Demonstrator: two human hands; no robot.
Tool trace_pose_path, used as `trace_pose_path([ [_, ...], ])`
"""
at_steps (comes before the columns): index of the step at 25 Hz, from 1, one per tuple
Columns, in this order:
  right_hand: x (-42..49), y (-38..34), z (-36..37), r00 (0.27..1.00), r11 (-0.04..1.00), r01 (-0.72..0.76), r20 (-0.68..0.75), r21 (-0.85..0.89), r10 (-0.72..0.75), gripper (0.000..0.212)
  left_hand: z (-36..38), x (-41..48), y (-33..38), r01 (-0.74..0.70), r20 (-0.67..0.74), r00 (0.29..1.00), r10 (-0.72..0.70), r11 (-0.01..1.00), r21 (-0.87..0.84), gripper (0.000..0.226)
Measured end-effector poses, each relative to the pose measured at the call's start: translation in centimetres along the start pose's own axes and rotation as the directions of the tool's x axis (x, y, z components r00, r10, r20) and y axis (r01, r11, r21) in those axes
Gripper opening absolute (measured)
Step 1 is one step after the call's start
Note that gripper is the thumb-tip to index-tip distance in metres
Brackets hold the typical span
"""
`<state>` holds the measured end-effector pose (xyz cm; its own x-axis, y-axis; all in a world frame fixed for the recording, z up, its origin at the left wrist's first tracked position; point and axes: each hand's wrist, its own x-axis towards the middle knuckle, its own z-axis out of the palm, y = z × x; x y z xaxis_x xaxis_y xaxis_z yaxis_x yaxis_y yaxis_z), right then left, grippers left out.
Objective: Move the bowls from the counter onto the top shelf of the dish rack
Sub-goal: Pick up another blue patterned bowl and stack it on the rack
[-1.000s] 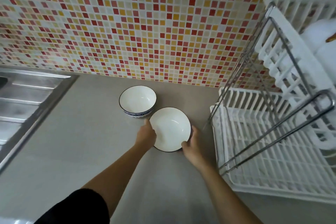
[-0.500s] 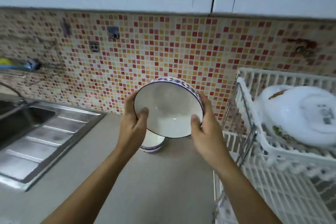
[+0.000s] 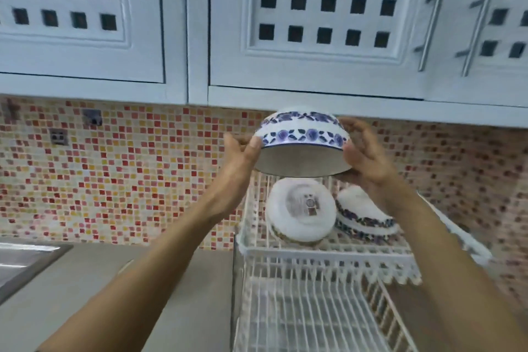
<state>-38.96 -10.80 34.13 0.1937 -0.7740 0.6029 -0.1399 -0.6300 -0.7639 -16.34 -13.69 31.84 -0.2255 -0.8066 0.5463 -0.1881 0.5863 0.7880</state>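
A white bowl with blue flower bands (image 3: 301, 141) is held upside down in the air, above the top shelf of the white dish rack (image 3: 328, 250). My left hand (image 3: 241, 153) grips its left rim and my right hand (image 3: 364, 156) grips its right rim. On the top shelf below it lie two upturned bowls: a plain white one (image 3: 300, 210) and a blue-patterned one (image 3: 364, 216). The second bowl on the counter is out of view.
White wall cabinets (image 3: 314, 23) with metal handles hang close above the held bowl. The rack's lower shelf (image 3: 308, 317) sits on the grey counter (image 3: 85, 288). A steel sink edge (image 3: 20, 263) shows at the far left. Mosaic tiles cover the wall behind.
Both hands lifted the bowl off the counter, raised it to the right and turned it upside down over the rack's top shelf. The view tilted upward.
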Motion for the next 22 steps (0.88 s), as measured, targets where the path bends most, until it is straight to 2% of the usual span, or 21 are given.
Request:
trace_pose_path([
  [2, -1.3, 0.5, -4.8, 0.999, 0.999, 0.044, -0.017, -0.022, -0.044, 0.066, 4.2, 0.9, 1.6, -0.005, 0.095, 0.995, 0.005, 1.0, 0.0, 0.081],
  [4, -1.8, 1.3, -7.9, 0.998, 0.994, 0.066, -0.006, -0.082, -0.067, 0.073, 6.8, 2.1, 2.1, 0.003, 0.128, 0.992, -0.005, 1.0, 0.018, 0.072],
  [8, -2.4, 3.3, -14.3, 0.998, 0.96, 0.063, 0.039, -0.273, -0.054, 0.083, 12.5, 5.3, 2.3, -0.043, 0.28, 0.96, 0.018, 0.995, 0.084, 0.101],
  [10, -2.5, 4.6, -16.5, 0.996, 0.924, -0.016, 0.072, -0.382, 0.047, 0.093, 14.4, 6.9, 2.0, -0.005, 0.338, 0.941, -0.029, 0.995, 0.099, 0.114],
  [12, -2.5, 6.5, -18.1, 0.977, 0.822, -0.077, 0.122, -0.564, 0.175, 0.111, 15.8, 8.3, 1.5, 0.004, 0.383, 0.919, -0.099, 0.97, 0.241, 0.127],
  [14, -2.4, 8.3, -18.8, 0.951, 0.739, -0.076, 0.174, -0.67, 0.256, 0.125, 17.1, 9.4, 0.8, -0.025, 0.421, 0.89, -0.174, 0.904, 0.426, 0.132],
  [16, -2.1, 9.4, -19.0, 0.934, 0.712, -0.096, 0.185, -0.695, 0.306, 0.131, 18.0, 10.2, 0.3, -0.054, 0.457, 0.852, -0.255, 0.825, 0.563, 0.127],
  [19, -1.4, 10.5, -19.2, 0.907, 0.648, -0.095, 0.204, -0.756, 0.37, 0.127, 19.2, 11.0, -0.3, -0.078, 0.474, 0.796, -0.376, 0.713, 0.697, 0.118],
  [22, -0.9, 11.6, -19.2, 0.883, 0.562, -0.075, 0.206, -0.824, 0.421, 0.127, 20.0, 11.3, -0.7, -0.074, 0.439, 0.777, -0.452, 0.627, 0.776, 0.12],
])
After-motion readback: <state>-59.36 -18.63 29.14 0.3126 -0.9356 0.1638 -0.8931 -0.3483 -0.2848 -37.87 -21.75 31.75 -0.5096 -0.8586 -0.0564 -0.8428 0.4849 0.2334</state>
